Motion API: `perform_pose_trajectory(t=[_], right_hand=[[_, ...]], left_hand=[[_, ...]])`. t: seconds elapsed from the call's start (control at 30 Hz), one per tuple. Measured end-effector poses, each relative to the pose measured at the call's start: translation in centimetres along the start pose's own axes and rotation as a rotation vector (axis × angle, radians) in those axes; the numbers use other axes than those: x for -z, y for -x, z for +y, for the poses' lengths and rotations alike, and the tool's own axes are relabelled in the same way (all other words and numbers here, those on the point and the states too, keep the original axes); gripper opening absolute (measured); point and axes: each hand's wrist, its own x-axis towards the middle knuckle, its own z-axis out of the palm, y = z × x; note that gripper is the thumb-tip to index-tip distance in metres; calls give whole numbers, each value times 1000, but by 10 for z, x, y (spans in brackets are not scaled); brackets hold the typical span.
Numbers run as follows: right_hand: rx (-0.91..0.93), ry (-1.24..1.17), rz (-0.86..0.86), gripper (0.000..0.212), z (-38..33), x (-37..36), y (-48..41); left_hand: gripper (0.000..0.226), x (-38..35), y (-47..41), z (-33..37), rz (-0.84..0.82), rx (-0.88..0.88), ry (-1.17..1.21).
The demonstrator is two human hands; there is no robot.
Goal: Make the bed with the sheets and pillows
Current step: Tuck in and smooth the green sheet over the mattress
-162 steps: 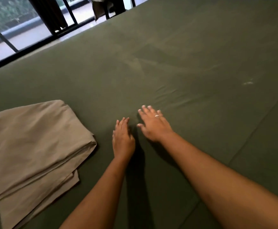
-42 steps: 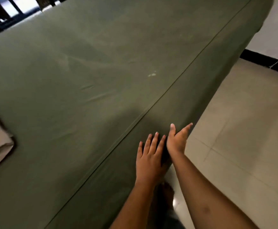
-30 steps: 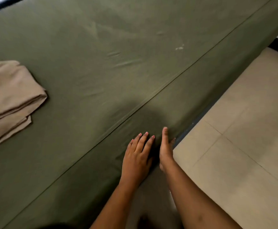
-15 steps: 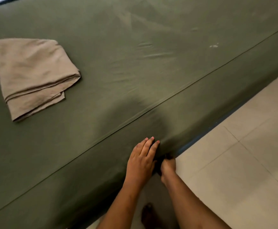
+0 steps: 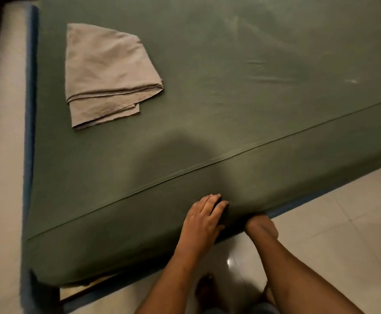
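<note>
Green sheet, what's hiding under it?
Almost everything under the green sheet is covered. Only a pale strip peeks out at the near corner. The right hand reaches under the edge, its fingers hidden.

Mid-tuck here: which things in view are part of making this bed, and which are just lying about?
Part of the job:
green sheet, stretched flat
folded beige cloth, lying on it
left hand, flat on the sheet's side
right hand, at its bottom edge, fingers hidden

Just there:
blue bed frame
tiled floor
bare foot
</note>
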Motion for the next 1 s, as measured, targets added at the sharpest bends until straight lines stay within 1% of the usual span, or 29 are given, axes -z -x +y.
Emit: perform_pose_trajectory(t=[0.03, 0.1, 0.13, 0.2, 0.27, 0.33, 0.43, 0.5, 0.53, 0.6, 0.67, 0.7, 0.8, 0.9, 0.97, 1.0], right_hand=[[26, 39, -20, 42, 0, 2, 2], [134, 181, -81, 41, 2, 3, -1], [191, 287, -134, 40, 3, 5, -4], [199, 407, -189, 40, 1, 10, 0], [208, 453, -154, 37, 0, 22, 15], [255, 437, -83, 33, 0, 36, 30], [379, 404, -102, 34, -8, 73, 53], [457, 392, -75, 35, -12, 103, 72], [483, 378, -48, 34, -12, 121, 87], [520, 306, 23, 31, -16, 159, 117], [560, 279, 82, 32, -19, 187, 134], [566, 293, 84, 33, -19, 198, 139], [587, 354, 116, 40, -18, 231, 136], [611, 416, 98, 38, -10, 267, 158], [618, 453, 63, 36, -2, 290, 186], [613, 457, 61, 35, 0, 303, 194]], left_hand=[[76, 3, 4, -2, 18, 21, -26], [68, 6, 9, -5, 36, 97, -62], [63, 8, 9, -5, 18, 139, -74], [55, 19, 7, -2, -60, 197, -109], [51, 30, 0, 4, -188, 214, -114], [48, 41, -6, 6, -300, 230, -66], [48, 73, -11, 9, -462, 257, -63], [50, 95, -16, 15, -548, 276, -99], [50, 107, -18, 22, -550, 303, -80], [49, 133, -35, 42, -481, 327, -25], [49, 161, -58, 65, -406, 281, 1], [49, 176, -69, 77, -371, 254, 0], [51, 219, -102, 109, -329, 181, 8], [53, 262, -134, 131, -374, 105, -58], [52, 290, -151, 141, -400, 39, -168], [50, 305, -160, 145, -383, -4, -248]])
